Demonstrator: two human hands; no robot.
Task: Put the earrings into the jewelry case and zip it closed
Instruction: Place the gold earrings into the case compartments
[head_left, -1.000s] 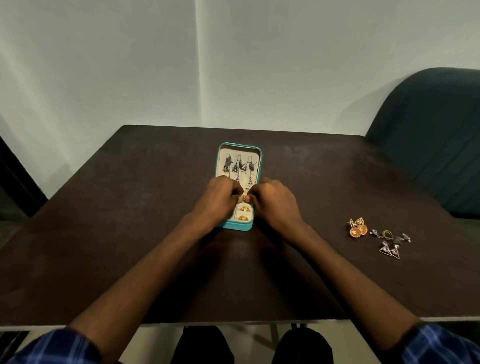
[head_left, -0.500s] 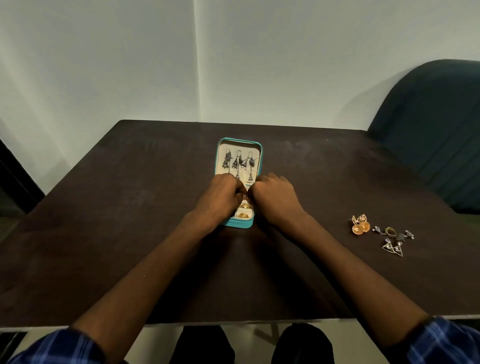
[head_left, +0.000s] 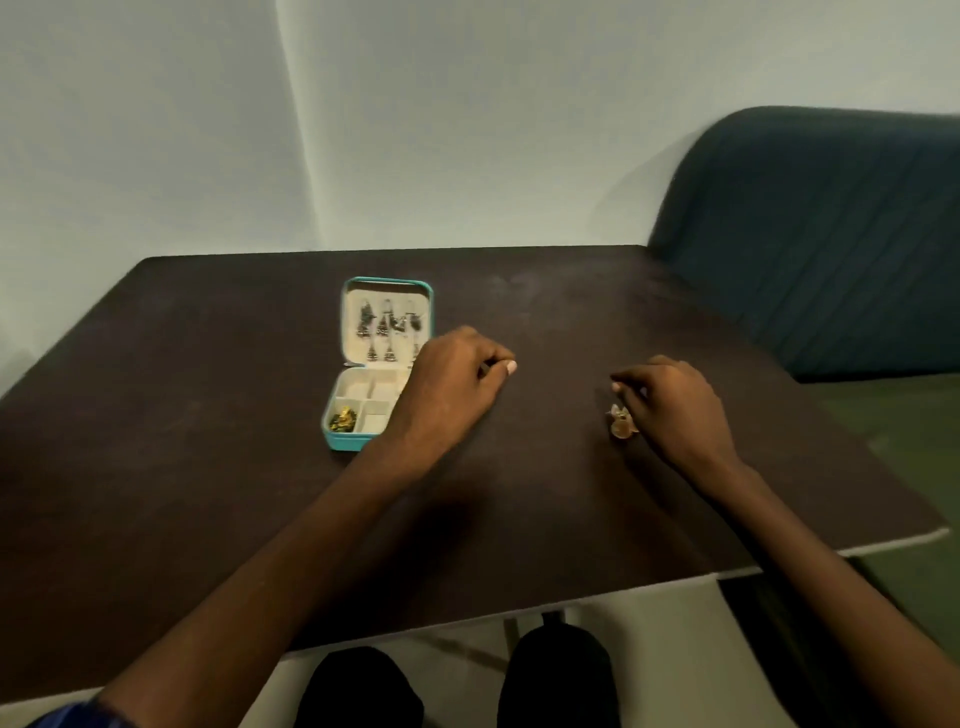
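The teal jewelry case lies open on the dark table, left of centre. Several dark dangling earrings hang in its lid, and gold earrings fill the near-left compartment. My left hand rests just right of the case with its fingers curled in; it covers the case's right edge. My right hand is farther right, fingers bent down over the loose earrings. An orange-gold earring shows at its left side, touching or just under the fingers. The picture is blurred, and the other loose earrings are hidden.
The dark table has its front edge near my knees and its right edge close behind my right hand. A dark green padded chair stands at the back right. A pale wall is behind.
Both hands have left the case. My right hand has gone right to the loose earrings and my left has slid to the case's right side. The view has swung to the right.
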